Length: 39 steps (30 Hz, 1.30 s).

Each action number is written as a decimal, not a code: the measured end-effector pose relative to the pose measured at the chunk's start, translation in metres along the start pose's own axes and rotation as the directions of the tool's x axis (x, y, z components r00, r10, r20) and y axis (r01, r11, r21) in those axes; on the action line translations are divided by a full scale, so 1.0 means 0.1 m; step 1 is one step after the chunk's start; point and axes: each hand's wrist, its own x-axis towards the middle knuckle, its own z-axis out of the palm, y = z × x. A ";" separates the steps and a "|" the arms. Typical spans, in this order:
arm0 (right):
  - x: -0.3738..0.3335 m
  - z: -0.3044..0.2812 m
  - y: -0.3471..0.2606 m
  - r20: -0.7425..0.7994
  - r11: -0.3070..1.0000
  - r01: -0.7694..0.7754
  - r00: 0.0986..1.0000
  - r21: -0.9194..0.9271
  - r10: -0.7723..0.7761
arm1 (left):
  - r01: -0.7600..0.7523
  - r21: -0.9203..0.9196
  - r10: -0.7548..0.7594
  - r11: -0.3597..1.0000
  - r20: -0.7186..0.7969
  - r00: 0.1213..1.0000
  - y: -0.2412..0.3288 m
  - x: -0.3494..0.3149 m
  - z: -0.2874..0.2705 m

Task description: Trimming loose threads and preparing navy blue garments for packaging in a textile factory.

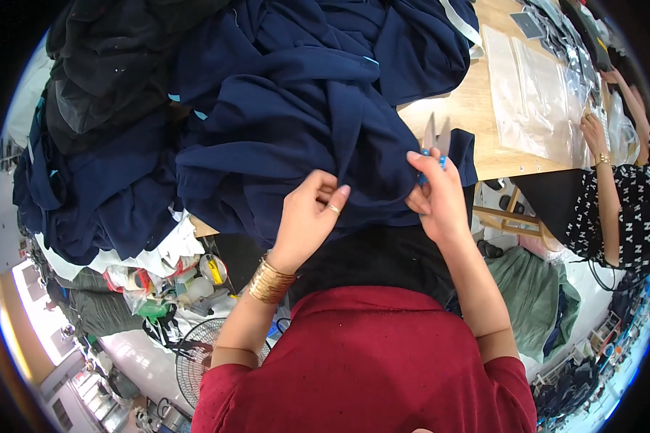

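Left hand [307,216] pinches the navy garment [296,108]; right hand [435,196] grips blue-handled thread snips [435,144] (blades up) over the tabletop [477,108].

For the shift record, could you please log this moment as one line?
left hand: pinching navy garment | right hand: holding blue-handled snips | surface: wooden table

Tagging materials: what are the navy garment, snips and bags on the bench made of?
Navy garment: soft matte fabric, falls in loose folds. Snips: bright metal blades, blue handle, likely plastic. Bags: clear glossy plastic film, wood shows through.
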 end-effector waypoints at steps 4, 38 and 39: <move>-0.07 -0.16 -0.13 0.018 0.938 -0.004 1.000 0.348 -0.002 | 0.019 -0.926 0.025 0.377 0.031 0.999 0.16 -0.03 0.05; -0.39 -0.39 0.09 0.031 0.975 -0.055 0.998 0.214 0.050 | 0.234 -0.972 -0.077 -0.022 0.235 0.969 0.34 -0.05 0.15; -0.39 -0.37 0.08 0.019 0.973 -0.054 0.999 0.224 0.051 | 0.292 -0.956 -0.081 -0.042 0.295 0.952 0.32 -0.05 0.22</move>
